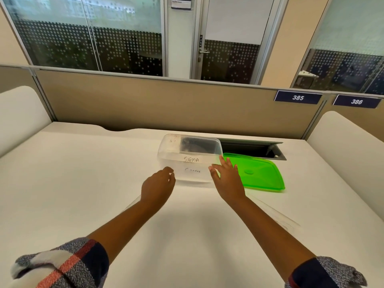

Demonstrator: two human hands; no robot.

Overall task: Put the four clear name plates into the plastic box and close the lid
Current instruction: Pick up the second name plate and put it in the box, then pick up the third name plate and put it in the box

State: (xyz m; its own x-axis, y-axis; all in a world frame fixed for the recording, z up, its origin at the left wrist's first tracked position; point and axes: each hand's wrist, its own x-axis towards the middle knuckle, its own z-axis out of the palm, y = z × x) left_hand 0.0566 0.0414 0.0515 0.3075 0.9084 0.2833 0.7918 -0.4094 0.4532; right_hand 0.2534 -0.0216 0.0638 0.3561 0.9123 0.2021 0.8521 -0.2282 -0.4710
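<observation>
A clear plastic box [166,149] stands open at the middle of the white desk. A clear name plate marked "SIGMA" [191,159] rests at the box's front rim. Just in front of it, a second clear name plate with handwriting [193,173] is held upright between my hands. My left hand [159,185] pinches its left end, while my right hand [227,179] presses its right end with fingers spread. Two more clear name plates lie flat on the desk, one under my left forearm [133,202] and one to the right of my right forearm [272,215]. The green lid [259,173] lies right of the box.
An open cable tray slot [253,149] is set into the desk behind the lid. A beige partition [166,104] with number signs closes off the far edge. White side screens [20,113] stand at the left and right of the desk.
</observation>
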